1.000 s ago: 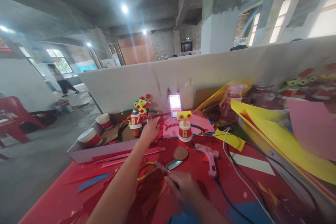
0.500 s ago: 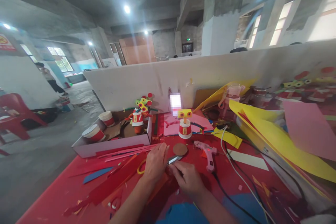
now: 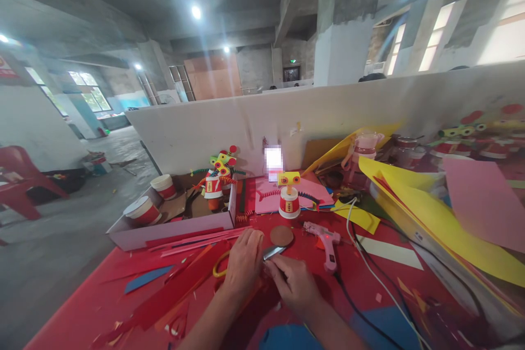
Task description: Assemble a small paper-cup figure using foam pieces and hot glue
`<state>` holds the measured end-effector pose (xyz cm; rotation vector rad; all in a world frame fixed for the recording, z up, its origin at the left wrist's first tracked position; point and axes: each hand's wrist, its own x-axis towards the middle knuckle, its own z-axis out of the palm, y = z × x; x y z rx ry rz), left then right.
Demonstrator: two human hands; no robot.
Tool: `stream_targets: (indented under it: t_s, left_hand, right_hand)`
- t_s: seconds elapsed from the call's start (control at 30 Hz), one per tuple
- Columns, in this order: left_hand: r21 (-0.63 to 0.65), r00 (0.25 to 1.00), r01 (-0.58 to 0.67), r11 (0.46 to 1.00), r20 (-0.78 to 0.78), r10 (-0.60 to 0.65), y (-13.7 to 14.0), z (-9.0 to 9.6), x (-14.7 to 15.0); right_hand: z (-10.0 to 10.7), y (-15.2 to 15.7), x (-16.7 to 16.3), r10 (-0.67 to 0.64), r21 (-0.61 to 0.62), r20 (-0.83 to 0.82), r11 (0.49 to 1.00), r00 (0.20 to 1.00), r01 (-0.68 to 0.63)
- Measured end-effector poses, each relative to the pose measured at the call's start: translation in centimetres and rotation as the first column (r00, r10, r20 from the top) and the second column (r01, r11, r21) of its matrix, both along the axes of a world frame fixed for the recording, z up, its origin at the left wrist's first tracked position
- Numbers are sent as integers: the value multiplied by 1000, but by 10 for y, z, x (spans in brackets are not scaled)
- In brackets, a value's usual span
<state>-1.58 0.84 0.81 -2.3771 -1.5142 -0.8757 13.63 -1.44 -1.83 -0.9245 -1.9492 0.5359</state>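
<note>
My left hand (image 3: 245, 260) is low over the red table, its fingers curled together and pointing forward. My right hand (image 3: 296, 281) faces it, thumb and forefinger pinched close to the left fingertips. What either hand holds is too small or hidden to make out. A shiny metal blade (image 3: 274, 252) shows just beyond the fingertips; whether a hand grips it, I cannot tell. A yellow scissor handle (image 3: 220, 264) sticks out left of my left hand. Just past the blade lies a round brown disc (image 3: 281, 235).
A pink glue gun (image 3: 326, 240) with a red light lies to the right, its cable trailing forward. Behind stands a paper-cup figure (image 3: 289, 202). On the left are a cardboard box (image 3: 176, 231) with cups and red paper strips (image 3: 172, 284). Yellow sheets (image 3: 410, 213) rise at the right.
Both hands stay together in nearly the same place, with only a slight shift of the fingers. The view has turned a little, and the person walking at the far left is out of sight.
</note>
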Motion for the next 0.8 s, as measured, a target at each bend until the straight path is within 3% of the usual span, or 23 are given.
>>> stream_targets:
  t_s: [0.3,0.53,0.8]
  left_hand:
    - [0,997,-57,998,-58,57,-1,-1,2]
    - [76,999,4,997,-48,0,1,-9,0]
    - [-36,999,15,999,-40,-16,-3,1,5]
  right_hand:
    - [-2,1,0,-7,8,22,1000,1000,7]
    - [-2,0,0,-6,7,24,1000,1000,6]
    - [-4,1,0,-7,-17,45,1000,999,7]
